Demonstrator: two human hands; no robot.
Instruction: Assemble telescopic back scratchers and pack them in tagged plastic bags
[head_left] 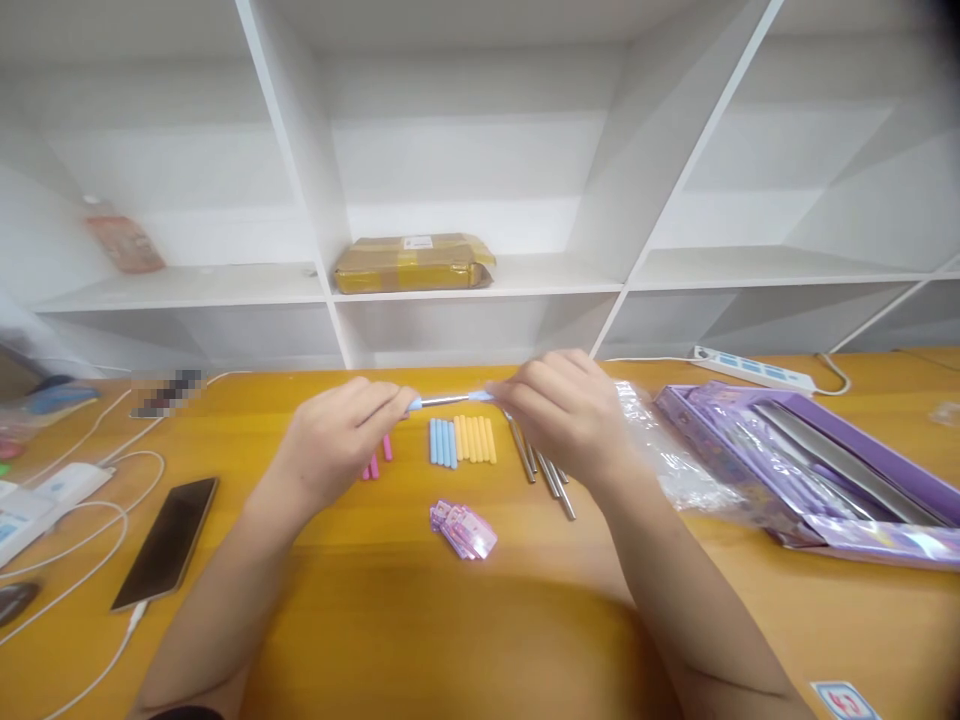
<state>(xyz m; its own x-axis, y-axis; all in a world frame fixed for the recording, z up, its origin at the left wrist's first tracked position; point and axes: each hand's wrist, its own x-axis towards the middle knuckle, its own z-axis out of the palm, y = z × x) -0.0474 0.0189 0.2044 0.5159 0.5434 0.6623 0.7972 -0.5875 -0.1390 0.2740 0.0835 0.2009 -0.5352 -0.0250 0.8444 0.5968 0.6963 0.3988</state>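
Observation:
Both of my hands grip one thin metal rod (444, 401) with light blue ends, raised level above the desk. My left hand (337, 432) is closed on its left blue end, and my right hand (559, 408) pinches the right one. Behind and below the rod lie several light blue sticks (442, 443) in a row beside several yellow-orange sticks (475, 440). Several loose metal rods (556, 482) lie partly hidden under my right hand. Pink sticks (387, 448) show next to my left hand. Nearer me is a small pile of pink printed packets (465, 530).
On the right are clear plastic wrapping (667, 450) and an open purple box (795, 470) with rods inside. A phone (166, 543) with a cable and a power strip (52, 505) lie left. White shelves hold a taped carton (412, 264); another power strip (754, 370) sits back right.

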